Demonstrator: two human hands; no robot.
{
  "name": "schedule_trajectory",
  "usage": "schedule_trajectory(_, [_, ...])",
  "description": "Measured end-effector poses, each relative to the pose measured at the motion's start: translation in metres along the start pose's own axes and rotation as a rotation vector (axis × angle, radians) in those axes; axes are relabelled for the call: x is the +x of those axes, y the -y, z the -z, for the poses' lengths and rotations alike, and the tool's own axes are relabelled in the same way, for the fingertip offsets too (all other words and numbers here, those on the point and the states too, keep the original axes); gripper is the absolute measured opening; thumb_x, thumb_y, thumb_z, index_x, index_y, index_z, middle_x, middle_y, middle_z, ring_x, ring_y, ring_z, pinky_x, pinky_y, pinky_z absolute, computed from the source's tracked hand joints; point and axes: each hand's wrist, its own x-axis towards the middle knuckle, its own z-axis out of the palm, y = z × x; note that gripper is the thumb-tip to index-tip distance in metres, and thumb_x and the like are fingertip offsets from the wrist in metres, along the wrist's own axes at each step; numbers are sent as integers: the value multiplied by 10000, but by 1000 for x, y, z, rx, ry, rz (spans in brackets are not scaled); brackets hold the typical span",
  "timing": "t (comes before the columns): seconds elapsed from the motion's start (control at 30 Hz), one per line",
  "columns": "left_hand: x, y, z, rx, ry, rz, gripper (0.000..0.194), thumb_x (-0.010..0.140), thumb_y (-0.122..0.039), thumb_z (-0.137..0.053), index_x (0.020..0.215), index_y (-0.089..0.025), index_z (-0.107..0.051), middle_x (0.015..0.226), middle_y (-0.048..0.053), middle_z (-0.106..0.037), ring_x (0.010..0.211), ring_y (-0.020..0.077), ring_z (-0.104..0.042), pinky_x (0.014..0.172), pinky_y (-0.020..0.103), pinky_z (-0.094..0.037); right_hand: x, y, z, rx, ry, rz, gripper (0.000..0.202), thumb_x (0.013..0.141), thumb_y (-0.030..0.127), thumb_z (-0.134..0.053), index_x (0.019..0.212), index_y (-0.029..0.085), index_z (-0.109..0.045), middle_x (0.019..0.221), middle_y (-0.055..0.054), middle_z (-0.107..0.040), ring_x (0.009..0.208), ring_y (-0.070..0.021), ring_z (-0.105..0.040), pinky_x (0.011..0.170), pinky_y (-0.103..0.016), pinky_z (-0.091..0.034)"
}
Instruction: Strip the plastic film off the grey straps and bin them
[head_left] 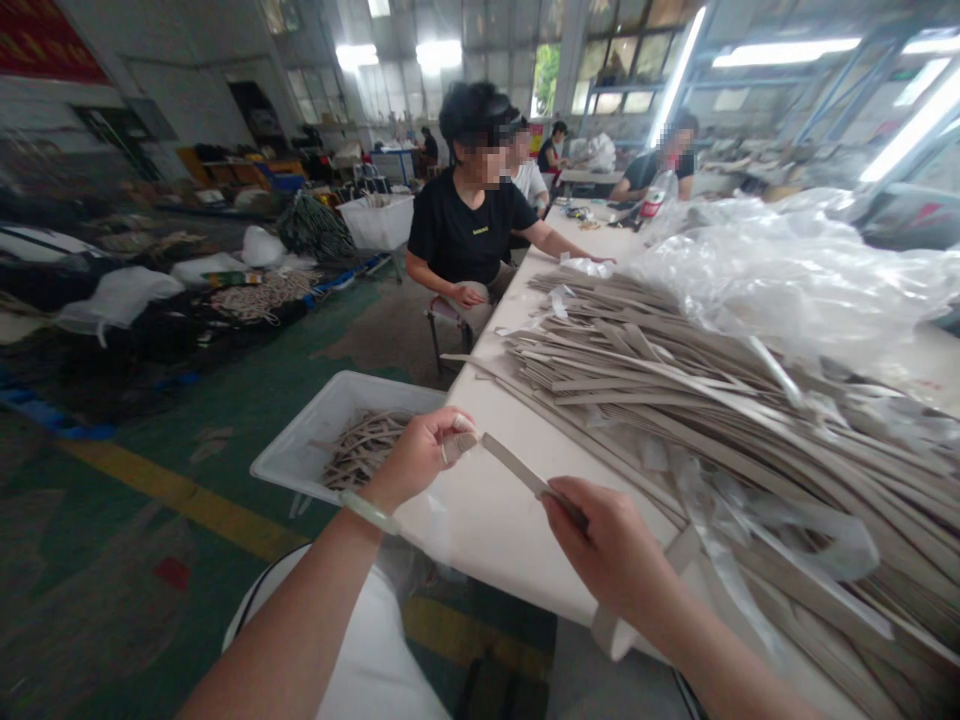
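A flat beige-grey strip point(514, 465) stretches over the near corner of the table, with my right hand point(600, 535) closed around its lower end. My left hand point(420, 455) is closed in a pinch at the strip's other end, with pale wraps on its fingers. Whether those fingertips grip the strip, touch it or hold something small, I cannot tell. To the right of the hands lies a big heap of long similar strips point(637, 375) on the table point(510, 540). Beside the left hand, below table height, a white plastic bin point(289, 450) contains shorter strip pieces point(364, 445).
Clear plastic sheeting point(795, 265) covers the far right of the heap. A person in a black shirt point(476, 230) sits along the table's left side, one arm on the tabletop. Several more people work further back. Bundles and bags point(262, 290) lie on the floor at left.
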Motion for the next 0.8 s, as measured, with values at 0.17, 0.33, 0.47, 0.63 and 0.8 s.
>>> schedule_trajectory(0.17, [-1, 2, -2, -149, 1, 81, 367, 709, -456, -718, 684, -127, -559, 750, -13, -489, 516, 44, -299, 450, 188, -210, -3, 1, 6, 12, -54, 9, 265, 900, 246, -449, 643, 204, -403, 516, 66, -325, 471, -88, -311, 486, -232, -235])
schedule_trajectory(0.33, [-2, 5, -1, -327, 24, 55, 374, 674, -417, -761, 695, -132, -521, 770, -21, -454, 535, 37, -290, 467, 192, -194, -8, 2, 10, 43, -51, 14, 270, 905, 248, -455, 641, 199, -419, 509, 73, -298, 457, -79, -290, 464, -228, -216])
schedule_trajectory(0.47, [-3, 3, -3, -369, 49, 60, 375, 661, -397, -773, 668, -125, -515, 772, -22, -447, 531, 30, -295, 463, 188, -185, -11, 4, 12, 73, -26, 11, 277, 910, 254, -448, 641, 200, -409, 514, 73, -294, 460, -78, -287, 462, -226, -218])
schedule_trajectory(0.63, [-3, 2, -5, -359, 68, 60, 361, 688, -389, -753, 642, -120, -516, 746, -26, -445, 516, 26, -285, 452, 184, -188, -12, 7, 12, 95, -22, -4, 294, 910, 251, -445, 625, 202, -385, 512, 71, -296, 465, -78, -288, 463, -223, -222])
schedule_trajectory(0.8, [-3, 3, -5, -355, 91, 51, 326, 715, -363, -735, 649, -121, -527, 742, -25, -434, 518, 26, -291, 449, 177, -190, -13, 7, 10, 113, -25, -20, 282, 909, 260, -446, 637, 202, -402, 514, 72, -300, 464, -80, -292, 460, -224, -222])
